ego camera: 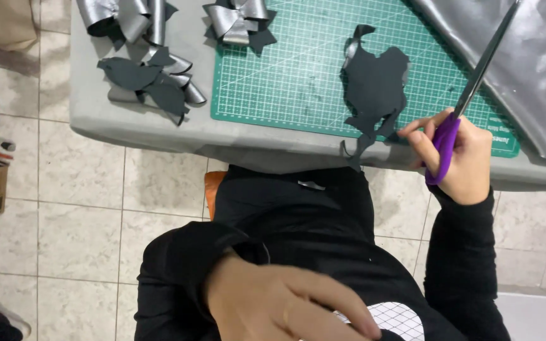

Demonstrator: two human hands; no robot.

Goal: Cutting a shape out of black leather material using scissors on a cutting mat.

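My right hand (459,155) hangs at the near edge of the table (140,129), fingers curled through the purple handles of the scissors (469,95) and gripping them. The long metal blades slant up and away toward the far right corner, and they look closed together. My index finger stretches left, its tip just beside the black cut-out piece (377,88).

That cut-out lies flat on the green cutting mat (285,69), its narrow lower strips trailing past the mat's near edge and over the table's edge. It sits just left of my right hand.

My left hand (285,303) is low over my lap, well apart from the table, palm down with the fingers loosely spread and pointing right. It holds nothing that I can see, and it is blurred.

At the far left corner of the table sit silver bows (235,19) and loose black and silver pieces (153,79). Silver sheet material (538,57) covers the far right corner.
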